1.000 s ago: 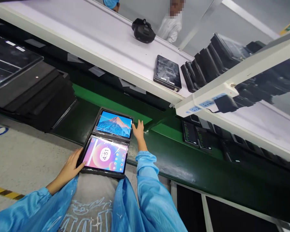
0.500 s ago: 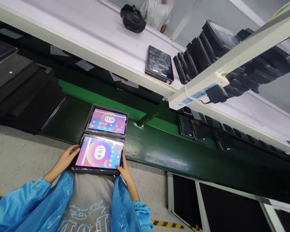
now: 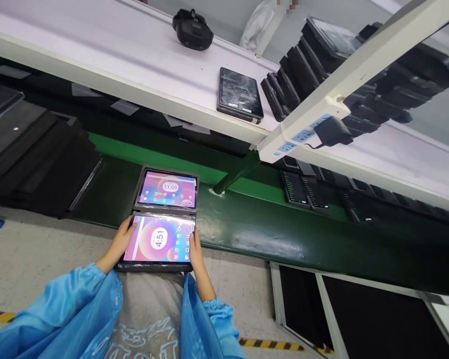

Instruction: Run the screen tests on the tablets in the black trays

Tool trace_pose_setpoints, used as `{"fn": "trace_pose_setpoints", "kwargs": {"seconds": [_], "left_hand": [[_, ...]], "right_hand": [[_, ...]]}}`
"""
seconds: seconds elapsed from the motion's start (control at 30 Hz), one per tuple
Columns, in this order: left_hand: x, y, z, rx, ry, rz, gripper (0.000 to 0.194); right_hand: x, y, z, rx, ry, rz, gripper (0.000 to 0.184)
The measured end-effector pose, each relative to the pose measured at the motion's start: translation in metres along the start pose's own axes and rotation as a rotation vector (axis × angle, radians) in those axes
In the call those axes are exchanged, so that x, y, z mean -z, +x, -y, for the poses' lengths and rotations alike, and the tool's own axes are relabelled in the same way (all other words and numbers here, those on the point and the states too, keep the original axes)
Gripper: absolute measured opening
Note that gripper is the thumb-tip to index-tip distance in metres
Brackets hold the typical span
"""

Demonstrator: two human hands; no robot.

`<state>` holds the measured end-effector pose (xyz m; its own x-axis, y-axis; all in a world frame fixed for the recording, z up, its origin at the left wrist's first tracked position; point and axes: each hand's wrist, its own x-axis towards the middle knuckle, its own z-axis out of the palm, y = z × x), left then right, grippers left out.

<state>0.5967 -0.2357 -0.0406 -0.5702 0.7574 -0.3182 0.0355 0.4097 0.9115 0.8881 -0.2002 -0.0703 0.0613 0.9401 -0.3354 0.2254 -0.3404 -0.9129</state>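
A white shelf (image 3: 134, 65) runs above the green belt (image 3: 269, 234); on it lie a black headset (image 3: 192, 30), a dark tablet (image 3: 240, 94) and a leaning row of black trays (image 3: 307, 60). A white power strip (image 3: 303, 137) with a black plug hangs off a rail near the shelf's front edge. More dark devices (image 3: 303, 189) lie further along the belt under the shelf.

A flat black tray (image 3: 140, 192) rests half on the belt's near edge, half over the person's lap. It carries 2 rectangular, glossy tablets: the far tablet (image 3: 168, 189) reads 11:09, the near tablet (image 3: 159, 238) reads 4:51. Both lie face up, long axes parallel to the belt's edge, one behind the other.

The left hand (image 3: 122, 239) grips the near tablet's left edge, thumb on the glass. The right hand (image 3: 195, 252) grips its right edge, fingers curled.
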Motion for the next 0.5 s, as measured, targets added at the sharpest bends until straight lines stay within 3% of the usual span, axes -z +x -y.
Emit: {"fn": "trace_pose_setpoints", "kwargs": {"seconds": [0.13,0.23,0.37,0.5], "left_hand": [[-0.014,-0.012,0.002,0.134,-0.089,-0.053,0.05],[-0.012,-0.015,-0.003,0.176,-0.156,-0.057,0.049],[-0.001,-0.03,-0.015,0.16,-0.293,-0.08,0.051],[0.004,-0.041,-0.031,0.115,-0.426,-0.054,0.048]], "right_hand": [[-0.003,0.009,0.009,-0.003,-0.023,0.013,0.093],[0.003,0.002,0.012,0.03,-0.005,0.025,0.088],[0.012,-0.014,0.015,0.107,0.061,0.041,0.073],[0.017,-0.026,0.02,0.098,0.127,0.038,0.071]]}}
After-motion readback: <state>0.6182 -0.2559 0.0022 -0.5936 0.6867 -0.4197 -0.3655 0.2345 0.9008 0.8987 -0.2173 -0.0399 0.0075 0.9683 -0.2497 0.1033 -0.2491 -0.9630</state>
